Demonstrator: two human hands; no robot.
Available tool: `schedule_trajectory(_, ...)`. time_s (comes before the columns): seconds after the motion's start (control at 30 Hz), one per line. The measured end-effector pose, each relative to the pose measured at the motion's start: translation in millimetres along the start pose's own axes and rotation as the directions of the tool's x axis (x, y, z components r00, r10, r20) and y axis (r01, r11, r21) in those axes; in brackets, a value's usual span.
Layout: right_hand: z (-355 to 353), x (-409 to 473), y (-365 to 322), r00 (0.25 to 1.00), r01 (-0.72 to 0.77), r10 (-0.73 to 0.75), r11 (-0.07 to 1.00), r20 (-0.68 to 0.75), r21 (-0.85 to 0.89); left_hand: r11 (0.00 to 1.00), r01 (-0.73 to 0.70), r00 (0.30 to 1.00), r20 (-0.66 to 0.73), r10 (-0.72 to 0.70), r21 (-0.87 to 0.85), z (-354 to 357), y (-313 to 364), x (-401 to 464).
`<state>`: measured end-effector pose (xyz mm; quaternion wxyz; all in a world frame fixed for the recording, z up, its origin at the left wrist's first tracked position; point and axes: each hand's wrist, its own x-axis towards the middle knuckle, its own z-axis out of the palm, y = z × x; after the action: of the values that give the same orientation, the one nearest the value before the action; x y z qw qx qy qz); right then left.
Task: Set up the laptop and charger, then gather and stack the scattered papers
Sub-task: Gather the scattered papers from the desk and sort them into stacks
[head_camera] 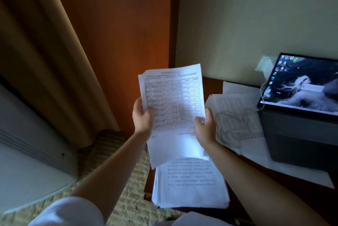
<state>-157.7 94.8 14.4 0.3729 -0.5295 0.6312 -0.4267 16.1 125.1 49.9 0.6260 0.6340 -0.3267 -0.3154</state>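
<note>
I hold a small bundle of printed papers (173,97) upright above the desk's left end; the top sheet bears a table. My left hand (142,115) grips its left edge and my right hand (205,126) grips its lower right edge. Below them a stack of papers (190,185) with printed text lies on the desk near its left edge. More loose sheets (237,108) lie spread to the right, with a white charger cable (228,134) coiled on them. The open laptop (300,112) stands at the right, screen lit, a white cable running from its left side up to a white plug (265,64) at the wall.
The dark wooden desk (259,170) stands against a pale wall. To its left are a wooden panel (118,42), a beige curtain (45,51) and a white appliance (27,152) on patterned carpet (109,152).
</note>
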Motion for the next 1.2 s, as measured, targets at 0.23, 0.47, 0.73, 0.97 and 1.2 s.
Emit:
schedule_trajectory(0.23, -6, -5, -26, 0.986, 0.076, -0.051, 0.984, -0.157, 0.158, 0.998, -0.017, 0.993, 0.115, 0.023, -0.056, -3, 16, -7)
schedule_trajectory(0.47, -5, -13, -26, 0.983, 0.092, -0.060, 0.978, -0.173, 0.187, 0.997, 0.071, 0.974, 0.213, -0.071, 0.006, -6, 0, -14)
schedule_trajectory(0.73, -10, -15, 28, 0.987, 0.140, -0.120, 0.969, 0.106, -0.205, 0.919, 0.393, 0.910, -0.158, -0.383, 0.031, -17, -32, 5)
schedule_trajectory(0.97, -21, 16, 59, 0.999, 0.033, -0.025, 0.846, 0.024, -0.532, 0.809, 0.396, 0.887, 0.049, -0.460, 0.434, -10, -72, 15)
schedule_trajectory(1.2, -16, 48, 76, 0.992, -0.112, 0.062, 0.815, -0.107, -0.568, 0.811, 0.469, 0.821, 0.166, -0.546, 0.348, 4, -83, 8)
